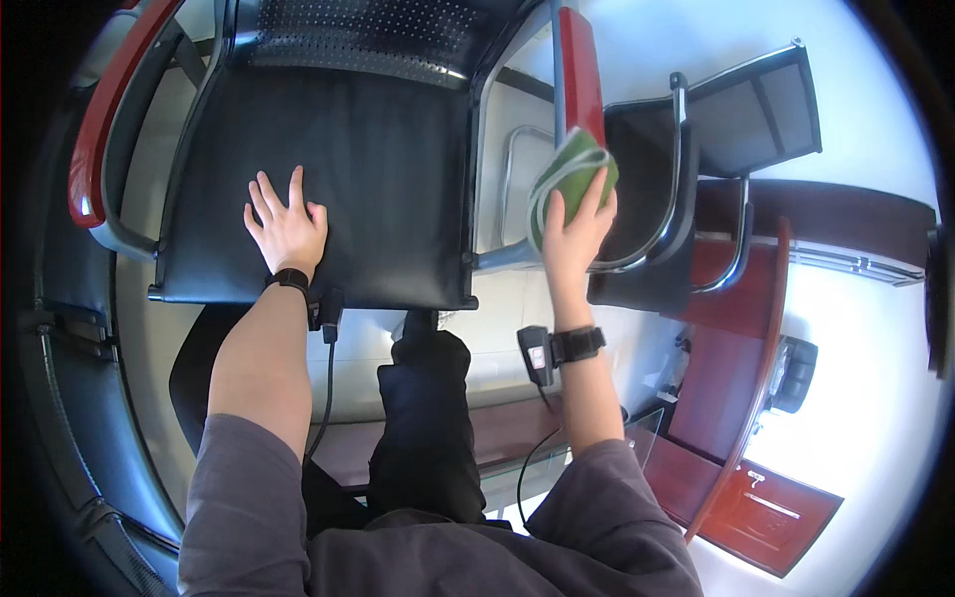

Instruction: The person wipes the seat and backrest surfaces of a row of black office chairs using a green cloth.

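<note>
My left hand (288, 229) lies flat with fingers spread on the black seat (398, 169) of a metal-framed chair. In my right hand (579, 234) is a folded green cloth with a pale edge (575, 179). The cloth is at the front end of the chair's right red armrest (581, 75); whether it touches the armrest I cannot tell for sure. On the other side of the seat is the left red armrest (90, 189). Each of my wrists wears a black strap, with a small box and cable showing beside it.
Another black chair with a chrome frame (686, 129) stands to the right. Farther right is a reddish-brown wooden desk (716, 378) with a drawer (766, 517). Black seating (80, 328) lines the left side. Cables hang from my wrists, and my legs are below the seat's front edge.
</note>
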Available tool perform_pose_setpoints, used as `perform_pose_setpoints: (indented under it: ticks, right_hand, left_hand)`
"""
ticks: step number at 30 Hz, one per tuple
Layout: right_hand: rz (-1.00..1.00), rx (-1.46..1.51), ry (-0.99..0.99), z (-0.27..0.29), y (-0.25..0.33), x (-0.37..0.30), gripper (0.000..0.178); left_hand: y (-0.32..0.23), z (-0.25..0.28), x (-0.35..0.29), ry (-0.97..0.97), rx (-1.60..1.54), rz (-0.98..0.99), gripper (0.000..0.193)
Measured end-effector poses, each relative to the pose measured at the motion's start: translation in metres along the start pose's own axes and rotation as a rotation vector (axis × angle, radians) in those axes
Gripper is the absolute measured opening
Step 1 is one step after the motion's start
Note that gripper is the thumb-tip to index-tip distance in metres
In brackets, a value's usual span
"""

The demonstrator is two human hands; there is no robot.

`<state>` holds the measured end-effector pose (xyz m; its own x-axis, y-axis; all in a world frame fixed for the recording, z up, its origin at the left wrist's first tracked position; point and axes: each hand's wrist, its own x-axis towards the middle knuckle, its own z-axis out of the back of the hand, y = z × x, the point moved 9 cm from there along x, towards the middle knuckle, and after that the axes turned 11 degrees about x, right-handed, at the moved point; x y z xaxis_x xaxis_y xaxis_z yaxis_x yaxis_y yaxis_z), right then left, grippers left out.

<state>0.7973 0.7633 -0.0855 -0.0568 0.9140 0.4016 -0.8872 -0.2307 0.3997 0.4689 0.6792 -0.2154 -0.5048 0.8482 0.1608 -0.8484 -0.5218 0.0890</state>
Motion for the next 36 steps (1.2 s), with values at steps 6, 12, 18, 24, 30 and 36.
perform_pose_setpoints:
  ticks: [6,12,18,24,30,36]
  right_hand:
    - [-0.004,0.202,-0.245,-0.02,-0.024,-0.075,0.068]
    - [-0.188,0.242,-0.229,-0.055,-0.052,-0.1,0.073]
    - [-0.334,0.375,-0.144,-0.108,-0.105,-0.148,0.079]
    - [-0.277,0.665,-0.019,-0.13,-0.117,-0.165,0.071]
    - [-0.249,0.736,0.3,-0.184,-0.132,-0.195,0.029]
    - [-0.318,0.719,-0.025,-0.214,-0.146,-0.249,0.026]
  left_hand:
    - [-0.007,0.001,-0.001,-0.074,0.003,-0.024,0.049]
    - [-0.009,-0.005,-0.002,-0.085,0.088,-0.036,0.049]
    - [-0.011,-0.008,-0.001,-0.09,0.1,-0.053,0.048]
    - [-0.009,-0.01,-0.001,-0.094,0.082,-0.077,0.048]
    - [-0.005,-0.017,0.001,-0.063,0.101,-0.101,0.047]
    - [-0.011,-0.024,-0.003,-0.027,0.186,-0.138,0.048]
